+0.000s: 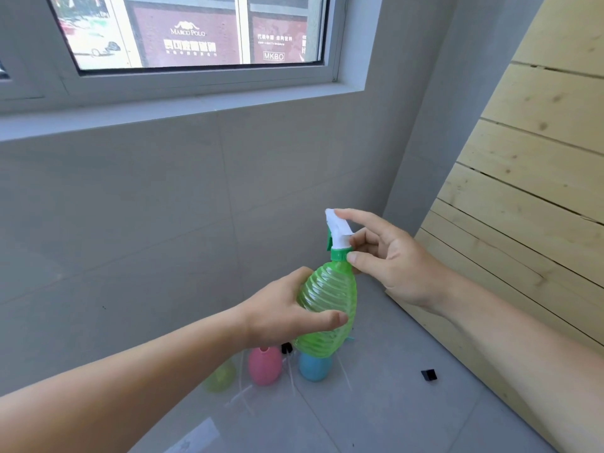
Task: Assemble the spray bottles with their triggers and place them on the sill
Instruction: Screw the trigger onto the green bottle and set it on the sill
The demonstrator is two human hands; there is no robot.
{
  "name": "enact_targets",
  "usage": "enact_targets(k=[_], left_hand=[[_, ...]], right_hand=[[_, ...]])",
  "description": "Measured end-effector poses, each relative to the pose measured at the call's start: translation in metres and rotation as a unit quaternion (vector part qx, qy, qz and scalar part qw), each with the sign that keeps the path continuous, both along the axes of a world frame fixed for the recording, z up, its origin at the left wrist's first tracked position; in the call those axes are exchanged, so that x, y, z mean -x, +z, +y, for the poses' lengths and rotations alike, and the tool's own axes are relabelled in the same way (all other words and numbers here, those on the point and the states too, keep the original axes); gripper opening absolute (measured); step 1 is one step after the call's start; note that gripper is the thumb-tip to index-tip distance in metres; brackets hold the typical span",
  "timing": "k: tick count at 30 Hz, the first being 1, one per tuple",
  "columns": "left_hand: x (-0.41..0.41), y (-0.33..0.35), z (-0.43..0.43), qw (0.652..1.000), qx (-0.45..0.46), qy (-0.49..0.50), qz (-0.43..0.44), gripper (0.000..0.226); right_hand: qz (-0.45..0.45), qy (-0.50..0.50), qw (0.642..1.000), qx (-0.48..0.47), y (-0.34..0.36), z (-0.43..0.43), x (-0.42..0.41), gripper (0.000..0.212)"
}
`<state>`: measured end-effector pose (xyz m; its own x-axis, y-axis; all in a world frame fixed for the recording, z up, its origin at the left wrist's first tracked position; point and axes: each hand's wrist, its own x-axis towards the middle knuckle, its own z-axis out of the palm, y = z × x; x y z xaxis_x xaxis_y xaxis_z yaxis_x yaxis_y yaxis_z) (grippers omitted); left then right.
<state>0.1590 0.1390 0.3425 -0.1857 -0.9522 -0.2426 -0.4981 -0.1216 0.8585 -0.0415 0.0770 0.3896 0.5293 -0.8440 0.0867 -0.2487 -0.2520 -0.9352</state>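
Note:
A ribbed, see-through green spray bottle (327, 308) is held upright in the air in front of the grey wall. My left hand (281, 308) wraps around its body from the left. On its neck sits a white trigger head (338, 228) with a green collar (340, 255). My right hand (389, 256) pinches this trigger head and collar with thumb and fingers. On the floor below stand a pink bottle (264, 366), a blue bottle (314, 366) and a pale green bottle (219, 376), all partly hidden. The grey window sill (183, 109) runs across above.
Loose clear dip tubes and white trigger parts (242, 395) lie on the grey tiled floor beside the bottles. A small black piece (428, 375) lies to the right. A slatted pale wooden panel (529, 197) leans against the wall on the right.

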Motion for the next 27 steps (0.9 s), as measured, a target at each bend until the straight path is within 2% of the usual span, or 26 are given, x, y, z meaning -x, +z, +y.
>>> enact_targets(k=[6, 11, 16, 20, 25, 27], left_hand=[[0.007, -0.002, 0.002, 1.000, -0.012, -0.007, 0.024, 0.043], [0.016, 0.003, 0.005, 0.996, -0.044, 0.010, 0.078, 0.040], [0.020, 0.008, 0.009, 0.986, -0.068, 0.023, 0.150, 0.049], [0.022, 0.010, 0.010, 0.980, -0.085, -0.003, 0.180, 0.055], [0.019, 0.010, 0.009, 0.977, -0.091, -0.022, 0.192, 0.055], [0.018, 0.009, 0.009, 0.978, -0.088, -0.021, 0.190, 0.057]], right_hand=[[-0.050, -0.043, 0.998, -0.012, 0.000, -0.001, -0.001, 0.033], [-0.107, -0.038, 0.993, -0.045, 0.001, -0.002, -0.002, 0.049], [-0.158, -0.017, 0.985, -0.072, 0.004, -0.001, -0.002, 0.044], [-0.170, -0.029, 0.982, -0.070, 0.005, 0.000, -0.003, 0.049], [-0.154, -0.011, 0.984, -0.088, 0.006, 0.002, 0.001, 0.037], [-0.115, -0.003, 0.992, -0.054, 0.006, 0.002, 0.002, 0.029]])
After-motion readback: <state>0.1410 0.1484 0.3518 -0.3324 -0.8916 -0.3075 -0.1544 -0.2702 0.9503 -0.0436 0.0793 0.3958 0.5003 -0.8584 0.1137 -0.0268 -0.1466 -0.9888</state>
